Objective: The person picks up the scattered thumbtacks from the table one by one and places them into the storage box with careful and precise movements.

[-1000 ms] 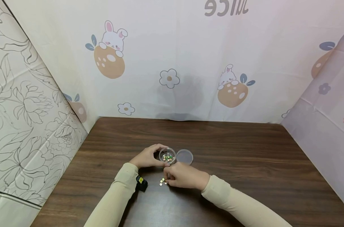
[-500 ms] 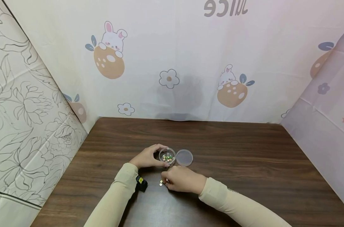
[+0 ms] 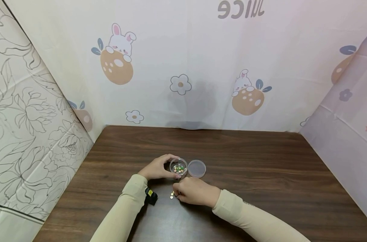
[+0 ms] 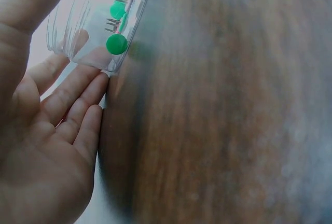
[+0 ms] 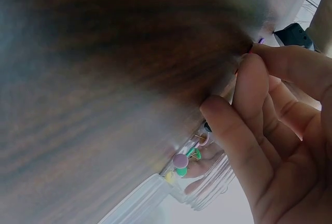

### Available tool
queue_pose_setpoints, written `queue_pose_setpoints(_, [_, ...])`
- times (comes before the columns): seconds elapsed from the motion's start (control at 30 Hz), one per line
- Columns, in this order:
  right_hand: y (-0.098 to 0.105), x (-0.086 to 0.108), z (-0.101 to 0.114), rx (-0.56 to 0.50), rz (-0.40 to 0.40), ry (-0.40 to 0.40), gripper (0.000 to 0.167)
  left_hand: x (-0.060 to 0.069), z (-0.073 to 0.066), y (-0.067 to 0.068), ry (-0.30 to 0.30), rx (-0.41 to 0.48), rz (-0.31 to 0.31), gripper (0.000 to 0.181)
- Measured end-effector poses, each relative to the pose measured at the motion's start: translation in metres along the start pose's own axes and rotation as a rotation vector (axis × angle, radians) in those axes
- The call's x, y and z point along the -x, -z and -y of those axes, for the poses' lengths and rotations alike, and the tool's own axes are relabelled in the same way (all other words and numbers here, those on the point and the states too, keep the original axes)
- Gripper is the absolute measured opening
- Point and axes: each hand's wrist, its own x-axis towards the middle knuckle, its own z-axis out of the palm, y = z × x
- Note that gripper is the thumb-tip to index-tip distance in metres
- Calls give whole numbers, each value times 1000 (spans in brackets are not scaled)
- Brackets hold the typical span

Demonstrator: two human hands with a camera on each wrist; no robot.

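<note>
My left hand [image 3: 160, 167] curves its thumb and fingers round a clear round container [image 3: 186, 167]. Several thumbtacks [image 3: 179, 169] lie inside; green and dark heads show through the wall in the left wrist view, green and pinkish ones in the right. Just in front, my right hand [image 3: 195, 191] is down at the table, fingers curled. In the right wrist view its thumb and index finger [image 5: 250, 79] meet at the tabletop on a thumbtack [image 5: 251, 50], of which only a red sliver shows. Loose thumbtacks [image 3: 171, 197] lie left of its fingertips.
A clear round lid [image 3: 197, 168] lies flat on the brown wooden table [image 3: 247, 161], right beside the container. A black device with a yellow mark [image 3: 151, 196] is at my left wrist. Patterned curtains [image 3: 183, 60] hang behind the table and along its sides.
My right hand has shifted slightly left and towards me over the loose thumbtacks, and fewer of them show beside it. The left hand and container have stayed in place.
</note>
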Motion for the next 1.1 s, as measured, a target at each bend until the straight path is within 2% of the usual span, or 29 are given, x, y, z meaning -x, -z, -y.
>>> queue_pose_setpoints(0.33, [-2, 1, -2, 13, -2, 2, 18, 1, -1, 0, -9, 6, -4, 69])
queue_pose_setpoints(1.1, [1, 3, -4, -84, -5, 31, 19, -1, 0, -1, -11, 2, -5, 69])
